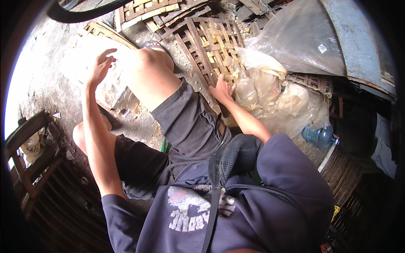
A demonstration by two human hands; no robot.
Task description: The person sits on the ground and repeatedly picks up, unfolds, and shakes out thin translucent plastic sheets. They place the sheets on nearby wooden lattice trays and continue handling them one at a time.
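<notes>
My left hand [102, 64] is raised at the upper left beyond my knee, its fingers apart and nothing seen in them. Below it, crumpled plastic [109, 91] lies in glaring light on the ground. My right hand [222, 89] is at the lower part of a woven bamboo panel [205, 47], beside a heap of crumpled clear plastic bags [269, 95]. Its fingers are bent near the edge of the weave; whether they grip it cannot be told. Pale crumbs cling to the panel near the fingers.
More woven bamboo pieces [145, 11] lie at the top. A large plastic sheet [303, 38] and a blue panel [360, 38] are at the upper right. A blue plastic bottle [319, 136] lies right of the bags. A dark slatted wooden frame [31, 177] stands at the left.
</notes>
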